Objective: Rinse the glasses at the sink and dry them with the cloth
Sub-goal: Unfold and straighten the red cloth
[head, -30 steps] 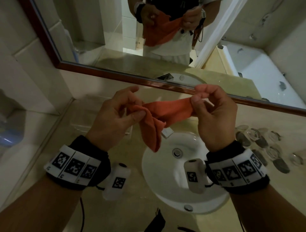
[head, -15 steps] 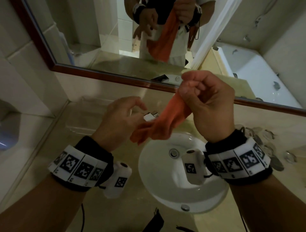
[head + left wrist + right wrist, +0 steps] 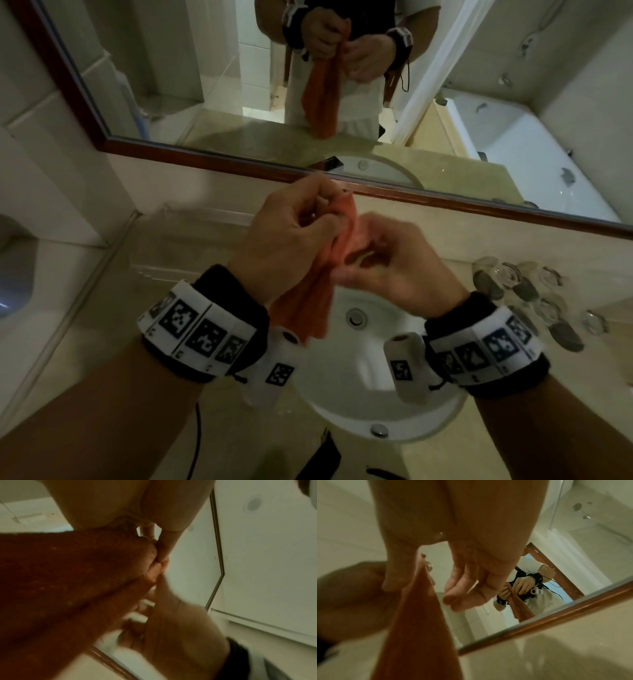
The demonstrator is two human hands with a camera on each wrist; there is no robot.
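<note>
An orange cloth [image 3: 308, 301] hangs bunched over the white sink [image 3: 346, 387]. My left hand [image 3: 329, 219] grips its top edge, and the left wrist view shows the fingertips [image 3: 161, 555] pinching the cloth [image 3: 68, 588]. Just to the right and slightly lower is my right hand [image 3: 370, 253], blurred. In the right wrist view its fingers [image 3: 462, 599] are loosely curled and stand apart from the cloth [image 3: 412, 615], with only the thumb beside its edge. Several clear glasses [image 3: 503, 277] lie on the counter at the right, away from both hands.
A wood-framed mirror [image 3: 239, 161] runs along the wall behind the counter. A clear tray [image 3: 191, 240] sits on the counter at the back left. A black object [image 3: 322, 455] and a cable [image 3: 195, 442] lie at the counter's front edge.
A second ago both hands held the cloth stretched between them. The right hand then lifted one end and has now let go, while the left hand holds the top.
</note>
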